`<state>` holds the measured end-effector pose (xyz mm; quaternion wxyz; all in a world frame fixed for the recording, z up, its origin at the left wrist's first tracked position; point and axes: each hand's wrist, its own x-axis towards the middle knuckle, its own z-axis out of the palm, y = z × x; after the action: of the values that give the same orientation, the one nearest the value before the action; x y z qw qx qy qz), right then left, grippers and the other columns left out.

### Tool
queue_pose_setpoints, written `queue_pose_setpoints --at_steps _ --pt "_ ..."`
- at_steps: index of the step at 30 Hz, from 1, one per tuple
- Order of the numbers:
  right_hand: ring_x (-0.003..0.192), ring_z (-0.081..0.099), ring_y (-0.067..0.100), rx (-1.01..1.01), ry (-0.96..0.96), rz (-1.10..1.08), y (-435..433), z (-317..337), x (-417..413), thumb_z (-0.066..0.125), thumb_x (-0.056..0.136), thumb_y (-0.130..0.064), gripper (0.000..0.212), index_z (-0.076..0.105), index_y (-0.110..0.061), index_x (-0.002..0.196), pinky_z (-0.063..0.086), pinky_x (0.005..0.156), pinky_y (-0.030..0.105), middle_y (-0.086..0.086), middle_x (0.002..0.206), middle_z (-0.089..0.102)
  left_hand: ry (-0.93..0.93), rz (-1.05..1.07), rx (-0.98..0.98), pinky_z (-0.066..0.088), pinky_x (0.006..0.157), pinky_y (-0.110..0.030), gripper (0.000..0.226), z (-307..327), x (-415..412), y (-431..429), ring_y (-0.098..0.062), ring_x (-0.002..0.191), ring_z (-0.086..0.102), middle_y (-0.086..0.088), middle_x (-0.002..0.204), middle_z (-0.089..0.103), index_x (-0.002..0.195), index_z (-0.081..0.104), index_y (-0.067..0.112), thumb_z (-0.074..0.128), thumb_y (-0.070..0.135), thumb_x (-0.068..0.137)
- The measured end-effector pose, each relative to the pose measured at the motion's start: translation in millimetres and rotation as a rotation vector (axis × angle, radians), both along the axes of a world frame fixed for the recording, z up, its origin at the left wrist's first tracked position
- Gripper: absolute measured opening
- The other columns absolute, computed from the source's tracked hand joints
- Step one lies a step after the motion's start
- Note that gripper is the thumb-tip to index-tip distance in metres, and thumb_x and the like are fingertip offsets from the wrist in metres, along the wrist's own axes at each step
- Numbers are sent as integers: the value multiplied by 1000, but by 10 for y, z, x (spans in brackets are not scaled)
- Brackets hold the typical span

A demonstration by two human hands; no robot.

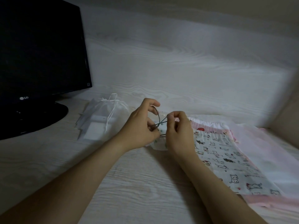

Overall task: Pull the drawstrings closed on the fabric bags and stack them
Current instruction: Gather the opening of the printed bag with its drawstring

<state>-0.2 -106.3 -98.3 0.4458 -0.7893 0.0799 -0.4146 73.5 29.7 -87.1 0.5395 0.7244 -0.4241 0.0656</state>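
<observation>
A white bag printed with small cats [226,160] lies flat on the table at the right, on top of a pink bag [265,152]. Its dark drawstring [159,121] loops out at the bag's left end. My left hand [140,126] pinches one part of that cord and my right hand [178,131] pinches another part, both just above the bag's gathered mouth. A white bag [103,117] with a white cord, its mouth drawn together, lies to the left of my hands.
A black monitor [40,54] on a round stand [32,117] fills the left side. The pale wood-grain table [129,183] runs up to a wall of the same finish behind the bags.
</observation>
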Motion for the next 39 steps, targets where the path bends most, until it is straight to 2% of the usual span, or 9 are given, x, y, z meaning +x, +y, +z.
queue_pose_setpoints --at_steps 4,9,17,21,27,30,32,35,39 --pt "41 38 6 10 -21 -46 -71 41 -8 55 106 -29 12 62 -20 101 29 44 20 -7 51 47 -143 105 43 54 84 -27 58 -9 24 16 -10 101 62 10 116 55 113 48 30 88 18 73" --pt "41 38 7 22 -55 -73 -62 34 -8 63 102 -35 16 62 -20 96 30 43 18 -7 49 47 -244 250 132 45 91 -27 36 -12 90 71 -16 106 49 9 107 45 80 61 33 94 34 64" --pt "40 38 7 12 -52 -48 -83 54 -18 66 101 -28 11 68 -18 96 28 43 14 -10 46 44 -121 294 293 52 67 -27 13 27 7 74 -1 80 61 18 87 63 70 77 32 85 42 67" --pt "46 44 8 123 -9 -6 -92 35 3 67 99 -33 11 70 -23 101 38 49 24 -9 51 51 -112 288 395 59 69 -36 31 20 15 68 -13 69 66 4 66 68 61 70 16 70 46 69" --pt "50 44 11 463 44 2 -96 49 -5 56 95 -7 14 57 -16 107 39 50 29 -2 64 53 -5 192 331 60 65 -42 33 61 -12 42 -24 62 66 -15 68 67 67 66 2 69 28 86" --pt "52 45 12 580 49 18 -93 86 -12 54 93 -4 13 59 -16 98 37 47 25 1 68 55 121 160 204 50 61 -29 23 148 -70 29 -6 57 62 7 61 69 75 75 6 68 21 91" --pt "57 47 14 654 81 38 -82 117 -27 56 95 -6 11 64 -13 97 38 51 24 4 73 59 217 121 98 51 69 -28 19 214 -91 37 -4 63 65 10 68 74 79 75 10 65 16 93" --pt "61 48 17 735 92 84 -93 157 -62 56 96 -7 16 71 -6 102 40 56 29 6 78 64 383 23 -70 59 94 -42 18 260 -72 43 -22 83 75 -7 81 78 90 71 4 60 15 98" --pt "58 45 17 679 -46 132 -75 226 -132 54 93 -3 23 76 -2 93 37 53 29 10 73 67 533 -41 -99 55 78 -41 17 238 -70 19 -22 68 61 -9 74 70 92 70 7 60 17 102"
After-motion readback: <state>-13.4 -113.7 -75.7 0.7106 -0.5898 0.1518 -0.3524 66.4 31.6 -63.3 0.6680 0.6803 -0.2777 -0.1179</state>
